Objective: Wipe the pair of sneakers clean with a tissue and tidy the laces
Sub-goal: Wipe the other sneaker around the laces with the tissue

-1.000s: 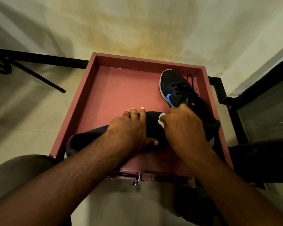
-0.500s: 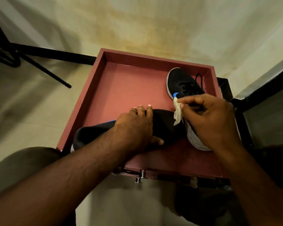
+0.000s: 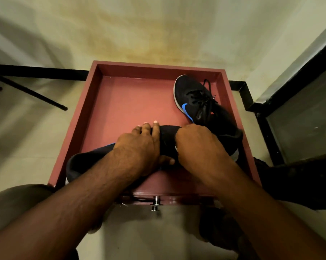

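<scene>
Two black sneakers with blue logos lie in a red tray (image 3: pixel 94 102). The near sneaker (image 3: pixel 167 136) lies on its side across the tray's front. My left hand (image 3: pixel 141 147) grips it over the middle, fingers curled over its far edge. My right hand (image 3: pixel 197 145) is curled down on the toe end of that sneaker; only a sliver of white tissue (image 3: pixel 176 148) shows under it. The far sneaker (image 3: pixel 199 102) sits upright at the right of the tray, its black laces (image 3: pixel 205 91) loose and trailing.
The tray rests on a pale floor, with a metal knob (image 3: pixel 155 203) at its front edge. A black metal frame (image 3: pixel 241 89) runs behind and to the right. A thin black rod (image 3: pixel 32 94) slants at the left. My knee (image 3: pixel 17 201) is at lower left.
My right hand came down from above the far sneaker, where it held the tissue up, onto the toe end of the near sneaker. The left hand stayed in place.
</scene>
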